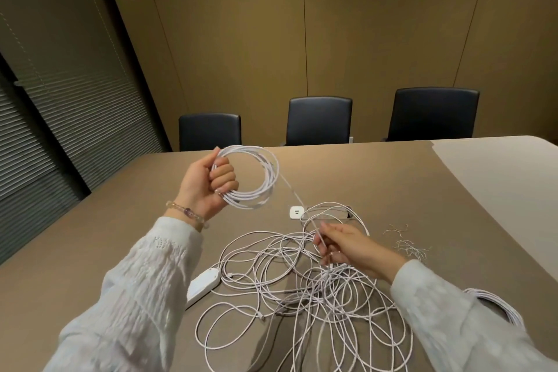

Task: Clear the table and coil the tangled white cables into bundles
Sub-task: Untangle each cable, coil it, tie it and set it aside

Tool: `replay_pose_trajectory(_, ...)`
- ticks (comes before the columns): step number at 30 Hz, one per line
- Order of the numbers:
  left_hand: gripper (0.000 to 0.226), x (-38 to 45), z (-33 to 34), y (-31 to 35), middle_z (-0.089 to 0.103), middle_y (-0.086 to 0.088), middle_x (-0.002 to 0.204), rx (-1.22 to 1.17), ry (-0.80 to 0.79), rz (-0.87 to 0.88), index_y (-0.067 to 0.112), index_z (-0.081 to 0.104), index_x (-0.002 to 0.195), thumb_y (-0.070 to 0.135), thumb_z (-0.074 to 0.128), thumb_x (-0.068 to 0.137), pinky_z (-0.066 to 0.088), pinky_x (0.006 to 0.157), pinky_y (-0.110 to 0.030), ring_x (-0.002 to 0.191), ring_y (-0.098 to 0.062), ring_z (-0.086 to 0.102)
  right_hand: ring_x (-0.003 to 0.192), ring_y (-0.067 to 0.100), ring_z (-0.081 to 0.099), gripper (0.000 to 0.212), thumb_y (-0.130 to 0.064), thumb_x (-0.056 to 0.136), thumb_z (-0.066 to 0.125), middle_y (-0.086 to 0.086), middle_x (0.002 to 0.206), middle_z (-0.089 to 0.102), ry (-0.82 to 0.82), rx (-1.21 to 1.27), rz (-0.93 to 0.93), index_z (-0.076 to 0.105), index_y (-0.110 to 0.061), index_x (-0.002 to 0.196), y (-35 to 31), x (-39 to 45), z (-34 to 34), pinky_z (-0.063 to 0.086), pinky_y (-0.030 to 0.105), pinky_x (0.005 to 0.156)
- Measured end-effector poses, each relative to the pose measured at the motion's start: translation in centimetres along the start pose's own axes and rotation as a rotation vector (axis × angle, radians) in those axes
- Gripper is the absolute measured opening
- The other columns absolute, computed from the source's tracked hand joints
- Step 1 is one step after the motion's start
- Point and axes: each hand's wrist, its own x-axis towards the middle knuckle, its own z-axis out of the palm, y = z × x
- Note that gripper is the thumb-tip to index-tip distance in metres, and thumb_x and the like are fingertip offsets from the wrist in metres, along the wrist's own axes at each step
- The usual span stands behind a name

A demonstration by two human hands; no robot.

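Head view: mid-coil, my left hand (211, 187) gripped the round coil of white braided cable (256, 178) above the table.
My right hand (341, 246) pinched its taut strand (294, 193), running down-right from the coil toward the loose white tangle (302, 287) on the brown tabletop (422, 190); right hand nearer the tangle.

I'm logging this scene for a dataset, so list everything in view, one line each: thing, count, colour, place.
coiled bundle: 1, white, raised over the table in the left hand
tangled cables: loose heap, white, table centre
finished bundle: 1, white, behind the right sleeve, partly hidden
power strip: 1, white, left of the heap
wall plug: 1, white, beyond the heap
twist ties: small pile, pale, right of the heap
table: 1, brown
chairs: 3, black, far side
bracelet: 1, beaded, left wrist
left hand: grips the coil
right hand: pinches a strand
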Motion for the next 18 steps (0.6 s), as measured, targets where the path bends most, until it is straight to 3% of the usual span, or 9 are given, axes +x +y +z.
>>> replay_pose_trajectory(4, 0.055, 0.4, -0.8, 1.6, 0.025, 0.007, 0.04, -0.031, 0.153, 0.146, 0.019, 0.035, 0.052, 0.039, 0.035, 0.103, 0.016, 0.034, -0.017, 0.033, -0.006, 0.017, 0.054, 0.016, 0.056, 0.006, -0.008, 0.096, 0.052, 0.006, 0.067, 0.06, 0.065, -0.116, -0.012, 0.055, -0.005, 0.092, 1.5, 0.1, -0.6, 0.049, 0.026, 0.057)
replay_pose_trajectory(8, 0.057, 0.4, -1.5, 1.8, 0.026, 0.007, 0.041, 0.093, 0.309, 0.264, 0.019, 0.036, 0.052, 0.043, 0.034, 0.104, 0.018, 0.035, -0.018, 0.034, -0.007, 0.021, 0.05, 0.013, 0.055, 0.015, 0.003, 0.089, 0.058, 0.004, 0.064, 0.064, 0.182, -0.298, -0.069, 0.052, -0.009, 0.084, 1.3, 0.0, -1.3, 0.046, 0.028, 0.055)
replay_pose_trajectory(14, 0.051, 1.0, -0.7, -0.8, 0.032, 0.008, 0.045, 0.579, 0.468, 0.38, 0.02, 0.04, 0.064, 0.056, 0.032, 0.1, 0.029, 0.041, -0.018, 0.039, -0.007, 0.027, 0.058, -0.001, 0.052, 0.022, -0.012, 0.093, 0.054, -0.01, 0.069, 0.063, 0.164, -0.86, -0.265, 0.052, -0.027, 0.077, -1.6, -1.0, 2.2, 0.042, 0.024, 0.063)
replay_pose_trajectory(18, 0.054, 0.9, 0.4, -3.0, 0.035, 0.006, 0.05, 0.848, 0.45, 0.349, 0.019, 0.041, 0.064, 0.058, 0.029, 0.099, 0.034, 0.049, -0.021, 0.046, -0.009, 0.031, 0.08, 0.02, 0.06, 0.009, -0.023, 0.093, 0.051, -0.003, 0.083, 0.068, 0.176, -1.017, -0.424, 0.057, -0.028, 0.088, -3.8, -1.6, 4.9, 0.048, 0.034, 0.074)
